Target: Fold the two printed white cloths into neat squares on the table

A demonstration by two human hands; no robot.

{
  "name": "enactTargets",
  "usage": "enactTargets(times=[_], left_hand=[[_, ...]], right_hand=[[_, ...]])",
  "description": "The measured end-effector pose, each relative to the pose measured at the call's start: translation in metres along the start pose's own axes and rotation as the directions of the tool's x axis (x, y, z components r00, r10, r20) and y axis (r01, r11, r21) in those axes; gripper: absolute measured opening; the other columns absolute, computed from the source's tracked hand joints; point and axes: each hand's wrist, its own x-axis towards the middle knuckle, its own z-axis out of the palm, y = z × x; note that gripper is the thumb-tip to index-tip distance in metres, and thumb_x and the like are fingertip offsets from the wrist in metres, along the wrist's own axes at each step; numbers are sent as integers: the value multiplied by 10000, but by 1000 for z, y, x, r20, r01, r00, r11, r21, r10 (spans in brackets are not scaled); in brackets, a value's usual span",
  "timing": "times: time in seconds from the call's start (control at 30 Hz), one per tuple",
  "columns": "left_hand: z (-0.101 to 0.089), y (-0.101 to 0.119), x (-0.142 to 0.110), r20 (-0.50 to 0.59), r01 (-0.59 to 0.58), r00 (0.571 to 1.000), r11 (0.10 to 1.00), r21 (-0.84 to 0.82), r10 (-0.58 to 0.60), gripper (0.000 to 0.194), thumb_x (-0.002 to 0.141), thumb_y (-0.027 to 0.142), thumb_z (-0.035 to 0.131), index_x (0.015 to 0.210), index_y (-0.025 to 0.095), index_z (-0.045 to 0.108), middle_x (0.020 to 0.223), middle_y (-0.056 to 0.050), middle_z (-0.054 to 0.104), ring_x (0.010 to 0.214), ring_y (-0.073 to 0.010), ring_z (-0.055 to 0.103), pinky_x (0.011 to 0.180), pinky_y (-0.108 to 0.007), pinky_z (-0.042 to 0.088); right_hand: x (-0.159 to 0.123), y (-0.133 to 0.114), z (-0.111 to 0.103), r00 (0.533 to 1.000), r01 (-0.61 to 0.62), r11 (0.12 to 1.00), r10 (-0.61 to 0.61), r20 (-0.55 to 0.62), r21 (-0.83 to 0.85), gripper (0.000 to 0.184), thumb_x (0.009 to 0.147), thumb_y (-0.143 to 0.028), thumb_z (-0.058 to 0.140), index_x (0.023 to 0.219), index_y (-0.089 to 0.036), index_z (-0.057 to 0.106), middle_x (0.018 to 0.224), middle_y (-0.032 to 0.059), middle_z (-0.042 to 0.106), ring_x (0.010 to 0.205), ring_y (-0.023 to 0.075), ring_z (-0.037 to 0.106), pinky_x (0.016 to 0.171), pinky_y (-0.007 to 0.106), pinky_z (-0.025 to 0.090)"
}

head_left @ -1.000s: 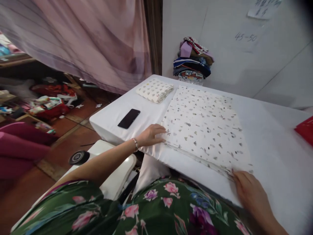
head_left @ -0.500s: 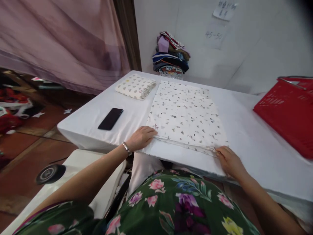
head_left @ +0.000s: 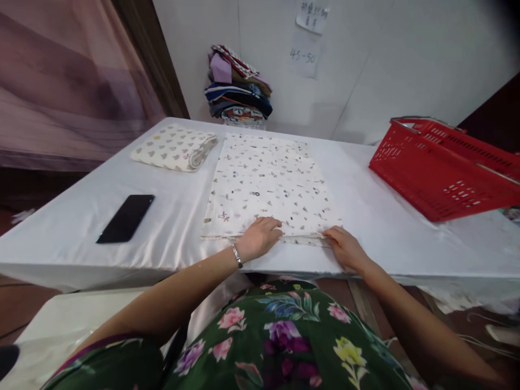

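Observation:
A white cloth (head_left: 268, 181) with a small scattered print lies folded flat on the table, its layered edge toward me. My left hand (head_left: 260, 238) is at the middle of that near edge, its fingers closed over the layers and the thumb hidden. At the near right corner my right hand (head_left: 345, 248) pinches the edge between thumb and fingers. The layers are slightly apart between the two hands. Left of the cloth sits a folded cream blanket (head_left: 173, 149) with a grey print.
A black phone (head_left: 125, 219) lies on the white-covered table (head_left: 170, 216) at the left. To the right stands a red plastic basket (head_left: 439, 173). Behind the table a pile of folded clothes (head_left: 239, 89) leans by the wall, under paper signs (head_left: 304, 57).
My left hand has slid along the cloth's near edge from the left corner to the middle. My right hand stays at the right corner. The view has turned to the right.

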Motion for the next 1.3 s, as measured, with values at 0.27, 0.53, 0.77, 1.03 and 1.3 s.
enactTargets(times=[0.27,0.53,0.77,1.03,1.3], left_hand=[[15,6,27,44,-65,997,997,43,64,175,886,195,433,913,183,606,1100,-84,574,1016,-203,495,838,-370,392],[8,7,31,92,95,991,995,25,-97,229,916,218,375,903,168,598,870,-61,616,837,-181,533,750,-329,402],[18,7,32,45,91,995,996,25,-92,185,879,142,411,946,163,583,933,-70,616,860,-188,544,763,-331,422],[23,14,33,29,-5,1000,1000,31,4,214,838,126,466,980,191,612,1158,-65,570,1002,-205,517,827,-359,404],[22,22,44,38,5,999,992,128,-10,141,864,214,491,825,163,617,1119,-73,577,995,-218,505,793,-361,399]], right_hand=[[6,2,-6,998,-11,997,5,67,80,224,843,-172,423,972,-201,605,931,48,590,892,173,539,791,297,415],[7,2,-6,996,54,998,-56,70,32,236,852,-156,417,988,-196,605,957,57,591,908,179,533,797,301,415],[3,-3,-1,990,139,986,-139,5,-90,266,880,-177,394,1055,-177,593,1000,96,587,932,216,515,825,346,414],[3,7,3,994,97,990,-92,-51,98,260,878,-175,389,1062,-207,570,1001,70,605,944,200,541,833,347,433],[7,7,2,998,57,985,-52,-37,161,265,860,-165,416,1065,-233,571,1006,48,625,933,194,557,828,355,448]])
